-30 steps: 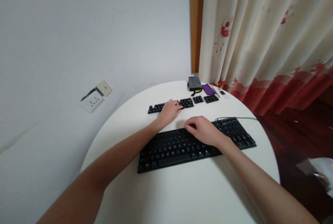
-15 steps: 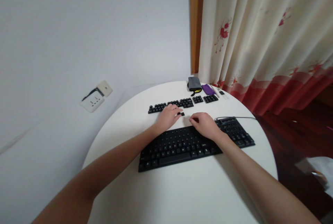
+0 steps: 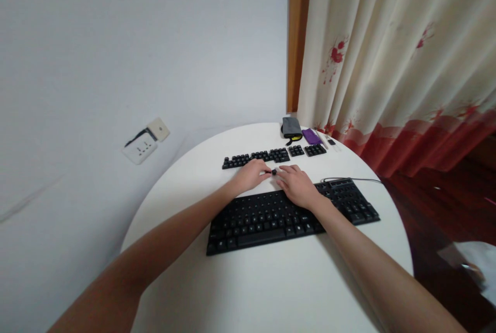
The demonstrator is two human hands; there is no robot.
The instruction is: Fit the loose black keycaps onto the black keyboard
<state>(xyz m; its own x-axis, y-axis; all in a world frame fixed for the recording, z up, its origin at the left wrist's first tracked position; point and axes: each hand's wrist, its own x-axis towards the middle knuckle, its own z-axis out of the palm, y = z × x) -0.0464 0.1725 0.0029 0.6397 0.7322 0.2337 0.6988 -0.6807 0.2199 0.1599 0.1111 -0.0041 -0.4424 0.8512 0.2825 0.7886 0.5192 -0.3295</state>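
- The bench is white and rounded; its near part is cut off by the lower border, as are both forearms.
- The black keyboard lies across the bench, partly hidden under the right hand and by both forearms; the markings of its keys are mostly too small for reading.
- To the right, a whitish object is cut by the border and blurred; I cannot tell what it is.
- The right hand has its fingers half bent, thumb and forefinger a little apart — a small black piece is at their tips, but whether they grip it, I cannot tell.
- The left hand has thumb and forefinger nearly together, just beside this piece; something dark shows at the tips, and the hold is unclear.
- Behind, the row of black keys is partly covered by the left hand.
- Farther stand a grey pouch and a purple cloth — the small items beside them are hard to make out.
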